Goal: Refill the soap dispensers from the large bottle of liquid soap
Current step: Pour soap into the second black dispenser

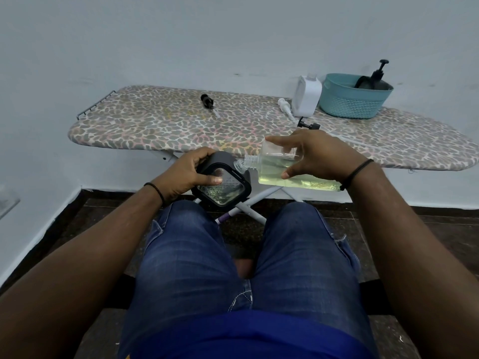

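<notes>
Mid-pour: right hand [315, 156] fingers wrapped round tilted clear bottle [290, 172], left hand [186, 174] gripping black dispenser [223, 186], basket [355, 99] dispenser probably waiting.

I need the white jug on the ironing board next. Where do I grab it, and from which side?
Take the white jug by the handle loop on its left face, reaching over the board's near edge. It stands upright, uncapped, so keep it vertical. The teal basket crowds its right side, and a white pump lies just left at its base; both hands are full.
</notes>
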The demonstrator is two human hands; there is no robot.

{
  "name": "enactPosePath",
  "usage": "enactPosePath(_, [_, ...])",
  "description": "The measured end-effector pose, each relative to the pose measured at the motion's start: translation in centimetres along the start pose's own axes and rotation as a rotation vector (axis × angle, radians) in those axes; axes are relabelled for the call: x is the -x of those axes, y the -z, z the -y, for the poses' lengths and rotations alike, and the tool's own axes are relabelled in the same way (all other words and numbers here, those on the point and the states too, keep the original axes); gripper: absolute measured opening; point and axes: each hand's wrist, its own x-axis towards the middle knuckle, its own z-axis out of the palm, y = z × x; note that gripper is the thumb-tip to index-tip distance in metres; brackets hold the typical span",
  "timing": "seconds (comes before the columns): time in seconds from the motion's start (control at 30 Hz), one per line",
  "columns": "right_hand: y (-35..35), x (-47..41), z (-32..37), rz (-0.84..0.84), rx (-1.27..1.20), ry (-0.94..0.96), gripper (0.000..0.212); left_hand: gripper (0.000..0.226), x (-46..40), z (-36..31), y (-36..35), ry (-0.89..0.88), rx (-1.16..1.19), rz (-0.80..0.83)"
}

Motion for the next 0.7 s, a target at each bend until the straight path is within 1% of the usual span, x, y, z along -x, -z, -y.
enactPosePath(0.7, [0.11, 0.04, -0.05, -0.005, 0.012, 0.012, 0.086, 0.05, -0.15, 0.47, 0.05, 0.003, -0.012, -0.003])
